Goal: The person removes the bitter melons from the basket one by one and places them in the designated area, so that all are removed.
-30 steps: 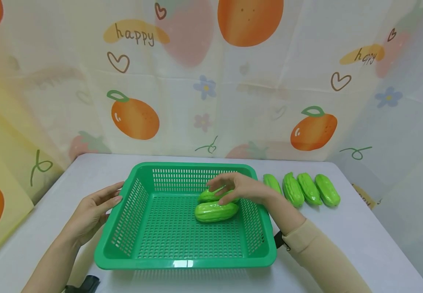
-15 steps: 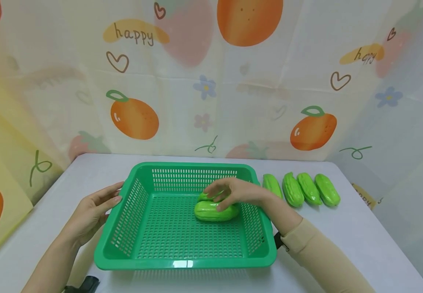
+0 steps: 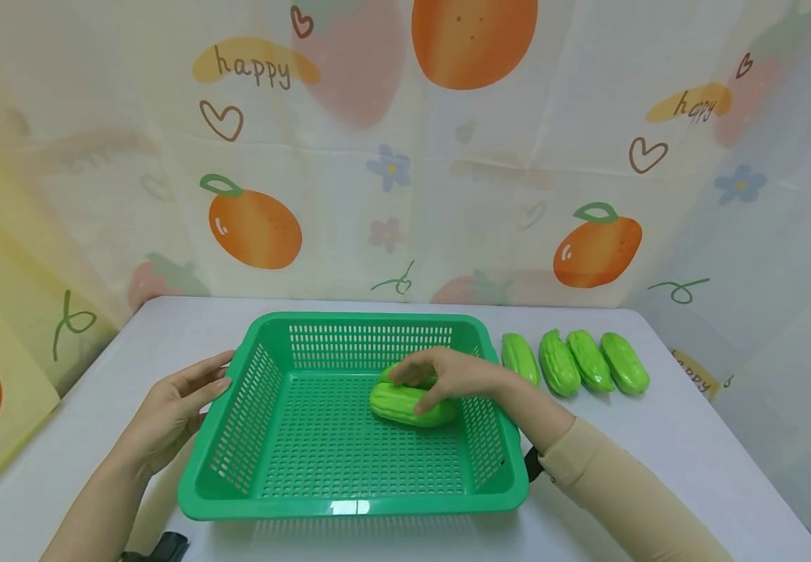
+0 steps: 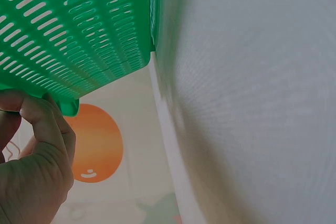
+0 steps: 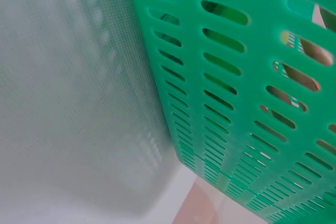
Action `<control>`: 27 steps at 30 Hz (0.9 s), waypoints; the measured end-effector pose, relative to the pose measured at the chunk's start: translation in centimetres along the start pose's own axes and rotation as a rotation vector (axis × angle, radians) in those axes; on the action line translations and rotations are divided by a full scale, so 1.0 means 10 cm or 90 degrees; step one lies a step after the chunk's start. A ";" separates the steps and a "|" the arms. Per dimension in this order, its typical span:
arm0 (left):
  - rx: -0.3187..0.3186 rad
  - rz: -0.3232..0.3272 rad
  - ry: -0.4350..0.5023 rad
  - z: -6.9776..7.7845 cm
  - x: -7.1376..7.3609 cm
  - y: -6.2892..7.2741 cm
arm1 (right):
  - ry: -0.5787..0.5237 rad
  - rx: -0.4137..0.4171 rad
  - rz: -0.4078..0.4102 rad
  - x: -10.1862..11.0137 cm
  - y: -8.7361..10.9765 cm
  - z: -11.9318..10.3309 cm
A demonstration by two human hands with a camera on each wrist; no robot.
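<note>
A green plastic basket (image 3: 353, 506) with slotted walls stands on the table. My left hand (image 3: 175, 410) holds its left rim between thumb and fingers; in the left wrist view the hand (image 4: 39, 156) is at the basket's edge. Inside, toward the right, lie two light-green ridged gourds. The front gourd (image 3: 394, 403) is under my right hand (image 3: 450, 375), thumb on its near side and fingers curled over its far side. Behind it, the rear gourd (image 3: 385, 375) is partly covered by those fingers. In the right wrist view the basket wall (image 5: 247, 129) hides most of the hand.
Several more green gourds (image 3: 560, 364) lie in a row on the white table (image 3: 588, 468), right of the basket. A fruit-printed cloth (image 3: 475, 195) hangs behind the table and at its sides.
My right hand has lowered onto the front gourd, whose left end has turned slightly away from me. The left hand stays at the basket rim.
</note>
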State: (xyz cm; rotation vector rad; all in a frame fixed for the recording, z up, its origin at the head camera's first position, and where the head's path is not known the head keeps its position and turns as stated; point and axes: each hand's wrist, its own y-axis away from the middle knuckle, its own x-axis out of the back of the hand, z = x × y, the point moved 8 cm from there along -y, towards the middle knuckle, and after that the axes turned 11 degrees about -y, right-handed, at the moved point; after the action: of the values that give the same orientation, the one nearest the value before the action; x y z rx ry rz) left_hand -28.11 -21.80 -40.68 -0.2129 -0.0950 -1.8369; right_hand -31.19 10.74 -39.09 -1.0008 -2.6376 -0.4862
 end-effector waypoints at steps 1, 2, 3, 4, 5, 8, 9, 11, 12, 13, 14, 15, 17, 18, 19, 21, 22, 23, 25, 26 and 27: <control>0.001 0.000 0.001 0.00 0.00 0.00 | 0.008 0.003 -0.002 -0.01 0.00 0.00; 0.002 0.000 0.001 0.00 0.00 0.00 | 0.015 0.005 -0.001 -0.01 0.00 -0.01; 0.004 0.000 0.001 -0.01 0.00 0.00 | 0.029 0.009 -0.002 -0.02 0.00 0.00; 0.005 0.001 0.000 -0.01 0.00 0.00 | 0.040 0.009 -0.001 -0.02 0.00 -0.01; 0.005 0.001 0.000 -0.01 0.00 0.01 | 0.051 0.009 0.001 -0.02 0.00 -0.01; 0.002 0.000 -0.003 0.00 0.00 0.01 | 0.072 0.005 0.009 -0.02 0.00 -0.01; 0.001 0.000 -0.004 0.00 0.00 0.01 | 0.076 0.003 0.011 -0.03 0.01 -0.01; -0.002 -0.002 -0.004 0.00 0.00 0.01 | 0.074 -0.003 0.013 -0.03 0.02 -0.02; -0.003 -0.002 -0.004 0.01 0.00 0.01 | 0.073 -0.005 0.014 -0.04 0.02 -0.01; -0.003 -0.001 -0.004 0.01 0.00 0.01 | 0.073 -0.005 0.012 -0.05 0.02 -0.01; -0.002 -0.001 -0.003 0.01 0.00 0.01 | 0.078 -0.006 0.012 -0.05 0.02 -0.01; -0.001 0.000 -0.003 0.01 0.00 0.01 | 0.085 -0.006 0.011 -0.05 0.02 -0.01; 0.000 0.002 -0.004 0.01 0.00 0.01 | 0.107 -0.005 0.011 -0.06 0.02 0.00; 0.001 0.003 -0.006 0.00 0.00 0.01 | 0.115 -0.007 0.009 -0.07 0.02 0.00; 0.002 0.004 -0.008 0.00 0.00 0.01 | 0.125 -0.008 0.006 -0.08 0.02 0.00; 0.003 0.006 -0.011 0.00 0.00 0.01 | 0.139 -0.013 0.000 -0.09 0.01 0.02; 0.003 0.006 -0.012 -0.01 0.00 0.01 | 0.143 -0.016 -0.003 -0.10 0.01 0.02; 0.004 0.006 -0.012 -0.01 0.00 0.01 | 0.144 -0.020 -0.008 -0.11 0.01 0.03; 0.003 0.006 -0.013 -0.01 0.01 0.01 | 0.146 -0.024 -0.011 -0.12 0.01 0.03; 0.003 0.006 -0.014 -0.01 0.01 0.00 | 0.146 -0.024 -0.012 -0.12 0.02 0.03; 0.003 0.006 -0.014 -0.01 0.00 0.00 | 0.149 -0.021 -0.014 -0.13 0.02 0.03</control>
State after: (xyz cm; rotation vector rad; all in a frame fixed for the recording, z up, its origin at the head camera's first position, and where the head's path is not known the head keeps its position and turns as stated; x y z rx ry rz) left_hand -28.09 -21.87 -40.73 -0.2305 -0.1129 -1.8243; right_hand -30.20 10.23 -39.83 -0.8672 -2.4427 -0.6148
